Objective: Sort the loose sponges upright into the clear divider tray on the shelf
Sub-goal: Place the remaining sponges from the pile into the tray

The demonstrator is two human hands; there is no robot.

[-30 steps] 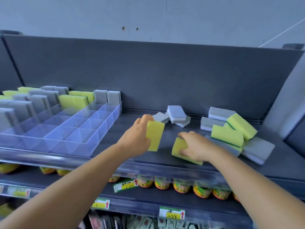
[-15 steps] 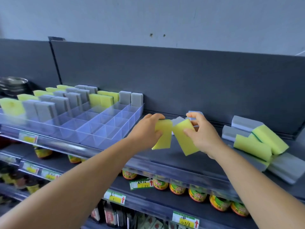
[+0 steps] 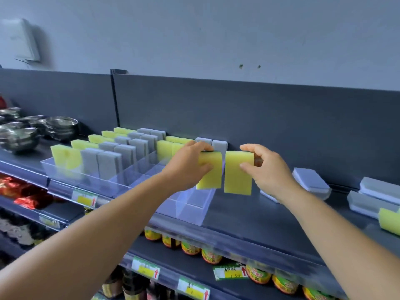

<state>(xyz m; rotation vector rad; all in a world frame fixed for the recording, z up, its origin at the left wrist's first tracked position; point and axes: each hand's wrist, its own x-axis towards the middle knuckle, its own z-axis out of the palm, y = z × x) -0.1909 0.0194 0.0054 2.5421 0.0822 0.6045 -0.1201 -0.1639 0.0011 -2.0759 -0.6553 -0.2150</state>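
My left hand (image 3: 188, 165) grips a yellow sponge (image 3: 211, 172) upright above the right end of the clear divider tray (image 3: 121, 185). Beside it, my right hand (image 3: 266, 169) pinches a second yellow sponge (image 3: 238, 174), also upright, just past the tray's right edge. The two sponges hang side by side, a narrow gap between them. Yellow and grey sponges (image 3: 116, 156) stand upright in the tray's back and left compartments. Loose grey sponges (image 3: 311, 182) and one yellow sponge (image 3: 389, 221) lie on the shelf at the right.
Steel bowls (image 3: 60, 126) are stacked on the shelf at the far left. A dark back panel (image 3: 281, 126) runs behind the shelf. Jars with yellow lids (image 3: 212, 254) and price tags line the shelf below. Red packets (image 3: 26, 191) sit lower left.
Both hands have lifted their yellow sponges and carried them left toward the tray. The sponges now hang upright and parallel. The view has swung left, showing the bowls.
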